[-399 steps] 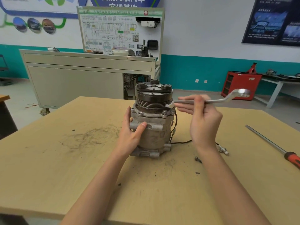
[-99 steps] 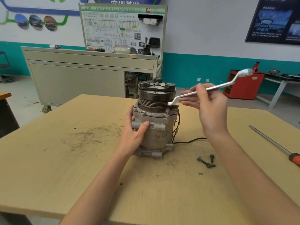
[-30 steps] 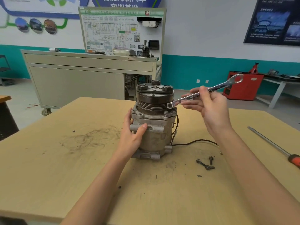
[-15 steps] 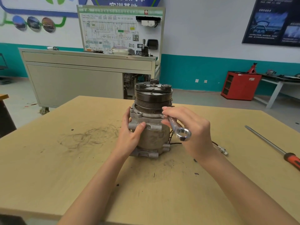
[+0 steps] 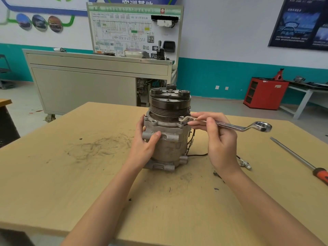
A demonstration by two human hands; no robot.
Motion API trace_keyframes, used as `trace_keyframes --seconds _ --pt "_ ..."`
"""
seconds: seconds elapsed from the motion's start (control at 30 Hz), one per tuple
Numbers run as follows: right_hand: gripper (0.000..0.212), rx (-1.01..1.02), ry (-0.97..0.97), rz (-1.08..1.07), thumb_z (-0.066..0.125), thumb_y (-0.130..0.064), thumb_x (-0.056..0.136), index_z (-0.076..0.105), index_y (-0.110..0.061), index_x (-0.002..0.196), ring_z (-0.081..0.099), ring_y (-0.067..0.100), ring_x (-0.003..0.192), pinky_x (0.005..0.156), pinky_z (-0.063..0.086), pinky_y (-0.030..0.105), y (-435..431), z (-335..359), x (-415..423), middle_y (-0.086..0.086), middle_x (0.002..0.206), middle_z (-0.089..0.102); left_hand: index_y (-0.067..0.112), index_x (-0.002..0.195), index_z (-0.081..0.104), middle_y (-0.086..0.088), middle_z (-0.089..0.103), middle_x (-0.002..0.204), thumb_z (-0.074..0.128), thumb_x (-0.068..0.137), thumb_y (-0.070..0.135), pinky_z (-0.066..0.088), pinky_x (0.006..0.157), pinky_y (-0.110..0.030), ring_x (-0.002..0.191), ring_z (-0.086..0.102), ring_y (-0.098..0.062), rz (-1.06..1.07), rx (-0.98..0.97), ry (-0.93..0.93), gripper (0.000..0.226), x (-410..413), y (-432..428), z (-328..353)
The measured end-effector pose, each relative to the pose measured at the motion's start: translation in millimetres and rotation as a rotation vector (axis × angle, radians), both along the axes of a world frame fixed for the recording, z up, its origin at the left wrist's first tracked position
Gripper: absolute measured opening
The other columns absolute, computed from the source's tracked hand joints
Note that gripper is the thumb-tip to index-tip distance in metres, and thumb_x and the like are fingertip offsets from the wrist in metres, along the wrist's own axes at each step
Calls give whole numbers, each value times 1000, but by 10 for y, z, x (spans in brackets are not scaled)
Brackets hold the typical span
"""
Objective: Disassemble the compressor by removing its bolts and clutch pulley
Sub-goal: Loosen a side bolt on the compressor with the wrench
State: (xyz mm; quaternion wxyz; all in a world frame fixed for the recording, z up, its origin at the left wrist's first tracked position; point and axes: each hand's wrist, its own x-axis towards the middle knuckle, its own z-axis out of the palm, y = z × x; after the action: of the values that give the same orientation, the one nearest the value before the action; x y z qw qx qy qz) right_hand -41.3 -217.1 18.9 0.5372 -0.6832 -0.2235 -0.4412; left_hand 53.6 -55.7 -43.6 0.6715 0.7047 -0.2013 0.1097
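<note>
half a second ago the wrench (image 5: 229, 124) hung in front of the housing with its big ring pointing near. now the right hand (image 5: 220, 139) has swung it out so the shaft runs off to the right, and the small ring sits over a flange bolt (image 5: 181, 119) on the right side of the compressor (image 5: 168, 142). fingers and thumb pinch the shaft close to that small ring, probably to keep it seated on the bolt head before any real pull. the left hand (image 5: 143, 144) wraps the housing's left side with the thumb across its near face, a grip that looks meant to stop the body twisting under the wrench.

the compressor stands upright near the middle of the table (image 5: 53, 174), between the two hands. the clutch pulley (image 5: 169, 107) is still on top, just above the wrench's ring. the bolt lies just left of the right fingertips. a screwdriver (image 5: 298, 157) lies well apart at the right.
</note>
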Motion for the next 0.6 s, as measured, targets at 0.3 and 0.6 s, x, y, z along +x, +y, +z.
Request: trace_keyframes --seconds 0.3,0.6 --pt "20 662 583 581 21 -10 101 38 -13 92 68 24 62 57 56 26 -337 319 478 20 76 70 28 149 22 7 46 139 57 93 26 39 76 4 110 49 12 -12 -7 20 66 -26 -10 26" --pt "26 93 151 -4 43 -21 99 61 -6 89 72 21 72 62 58 28 -225 300 262 6 79 73 25 149 23 2 44 142 57 92 24 38 75 5 114 48 1 -5 -4 9 67 -31 -9 34"
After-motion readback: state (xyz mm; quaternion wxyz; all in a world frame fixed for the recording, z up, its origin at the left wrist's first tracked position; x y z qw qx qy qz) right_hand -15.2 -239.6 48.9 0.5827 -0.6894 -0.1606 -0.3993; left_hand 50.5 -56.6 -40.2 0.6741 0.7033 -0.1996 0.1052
